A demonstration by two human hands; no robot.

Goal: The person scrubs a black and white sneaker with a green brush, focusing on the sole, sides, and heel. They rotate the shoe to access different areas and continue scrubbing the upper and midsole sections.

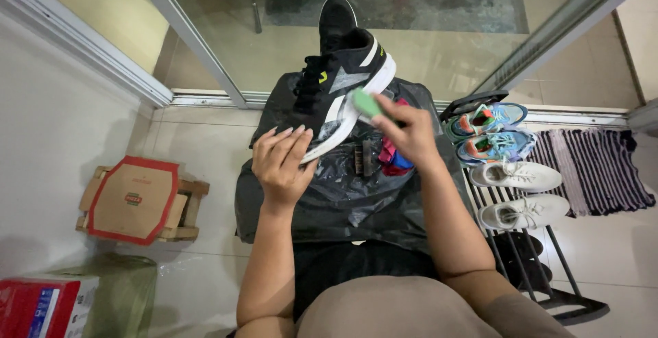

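Note:
My left hand (281,163) grips the toe end of a black sneaker with a white sole (340,81), holding it up over a black plastic sheet (329,194). My right hand (408,132) presses a small green sponge (365,102) against the white sole edge of the sneaker. A dark brush (365,158) and a red and blue cloth (392,160) lie on the plastic just below my right hand.
A black shoe rack (528,242) on the right carries two colourful sneakers (488,132) and two white sneakers (521,191). A striped mat (596,170) lies beyond it. A cardboard box (137,199) on a wooden stool stands left; a red box (44,307) at bottom left. Glass door ahead.

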